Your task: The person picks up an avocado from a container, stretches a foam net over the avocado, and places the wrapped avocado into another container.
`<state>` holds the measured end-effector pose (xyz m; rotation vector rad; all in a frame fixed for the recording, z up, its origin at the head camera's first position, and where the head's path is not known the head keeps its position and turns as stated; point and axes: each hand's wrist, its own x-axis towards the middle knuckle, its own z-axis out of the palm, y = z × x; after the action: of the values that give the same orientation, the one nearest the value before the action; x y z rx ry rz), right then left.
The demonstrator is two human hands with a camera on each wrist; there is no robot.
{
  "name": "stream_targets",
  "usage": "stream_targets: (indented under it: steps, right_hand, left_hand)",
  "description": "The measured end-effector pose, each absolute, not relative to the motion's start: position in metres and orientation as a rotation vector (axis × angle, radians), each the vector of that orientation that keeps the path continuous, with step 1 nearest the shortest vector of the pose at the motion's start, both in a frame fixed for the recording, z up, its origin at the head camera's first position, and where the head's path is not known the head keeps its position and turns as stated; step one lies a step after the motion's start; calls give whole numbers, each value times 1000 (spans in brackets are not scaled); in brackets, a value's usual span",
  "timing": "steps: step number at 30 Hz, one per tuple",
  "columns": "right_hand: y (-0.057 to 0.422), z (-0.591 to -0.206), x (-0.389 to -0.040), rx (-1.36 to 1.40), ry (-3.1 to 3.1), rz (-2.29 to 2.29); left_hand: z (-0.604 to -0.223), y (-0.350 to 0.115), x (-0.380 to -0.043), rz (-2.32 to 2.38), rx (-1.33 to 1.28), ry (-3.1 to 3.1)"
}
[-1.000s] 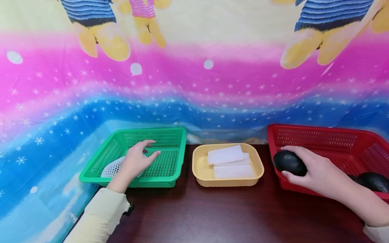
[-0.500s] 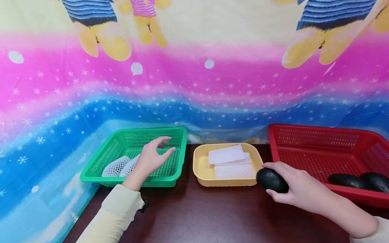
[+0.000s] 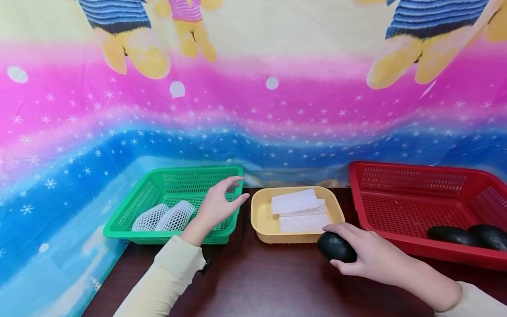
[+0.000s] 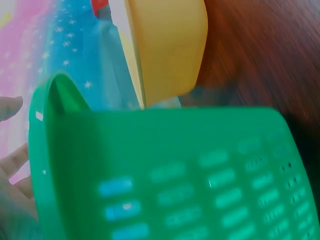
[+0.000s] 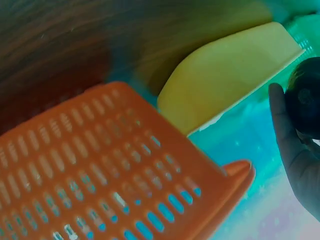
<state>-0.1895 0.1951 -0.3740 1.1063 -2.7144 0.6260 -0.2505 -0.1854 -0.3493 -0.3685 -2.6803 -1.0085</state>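
Note:
My right hand (image 3: 374, 255) grips a glossy black oval fruit (image 3: 336, 247), thumb below and fingers over the top, just in front of the yellow tray's (image 3: 297, 237) right corner. In the right wrist view the dark fruit (image 5: 306, 97) is partly cut off by the frame edge. Over the right rim of the green basket (image 3: 158, 237) hovers my left hand (image 3: 218, 204), fingers apart and holding nothing. White foam net sleeves (image 3: 295, 201) lie flat in the tray. Two net-covered oval pieces (image 3: 176, 215) rest in the green basket.
A red basket (image 3: 412, 171) stands on the right, with black fruits (image 3: 453, 235) near its front wall. All the containers sit on a dark wooden table (image 3: 269, 281) against a printed cloth backdrop (image 3: 253, 110).
My right hand has carried the black fruit left, out from over the red basket to the tray's front corner. My left hand has moved right across the green basket, uncovering the net-covered pieces.

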Motion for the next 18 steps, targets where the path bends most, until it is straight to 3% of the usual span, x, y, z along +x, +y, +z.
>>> stream_targets:
  steps: [18]
  right_hand:
    - [172, -401, -187, 1261, -2802, 639]
  left_hand:
    - [-370, -129, -262, -1014, -539, -2717]
